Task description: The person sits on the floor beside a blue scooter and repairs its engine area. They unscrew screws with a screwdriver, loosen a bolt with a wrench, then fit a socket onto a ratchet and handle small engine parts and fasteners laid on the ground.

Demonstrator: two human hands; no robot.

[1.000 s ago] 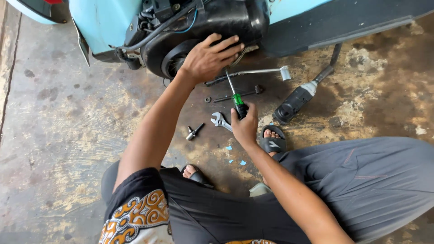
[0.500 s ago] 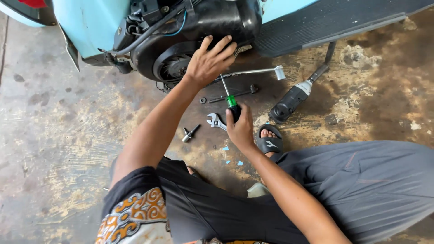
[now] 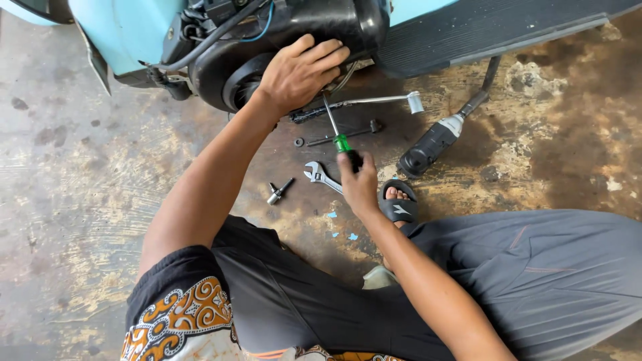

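Green and black in the handle, the screwdriver (image 3: 342, 142) sits in the right hand (image 3: 359, 184), whose grip is closed around the handle's lower end while the thin shaft slants up and left toward the black engine housing (image 3: 334, 27) of the pale blue scooter (image 3: 127, 30). The left hand (image 3: 299, 72) lies flat with fingers spread on that housing, holding nothing, right at the shaft's tip. On the stained concrete floor (image 3: 80, 200) nearby lie an adjustable wrench (image 3: 321, 176), a long-handled ratchet (image 3: 361, 105) and a dark power tool (image 3: 435, 142).
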